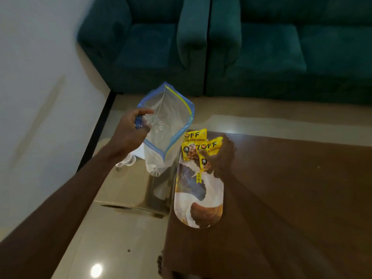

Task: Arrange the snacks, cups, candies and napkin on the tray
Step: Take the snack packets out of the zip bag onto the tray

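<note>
I see dark brown wooden table (281,198), top glossy, left edge running along pale tiled floor (124,228). Oval patterned tray (198,202) lies flat on table near that left edge, long axis running away from me. Two yellow snack packets (198,147) rest on tray's far end, overlapping. Rest of tabletop to right looks bare, save small speck I cannot identify.

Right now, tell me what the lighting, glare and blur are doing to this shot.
Head view: the room is dim, so the right hand nearly merges with the dark brown table; a lamp's glare spot shines on the floor tiles; the wall at left and the sofa look soft and smeared; the wide lens bends the table's edges; the yellow snack packets stay readable.
</note>
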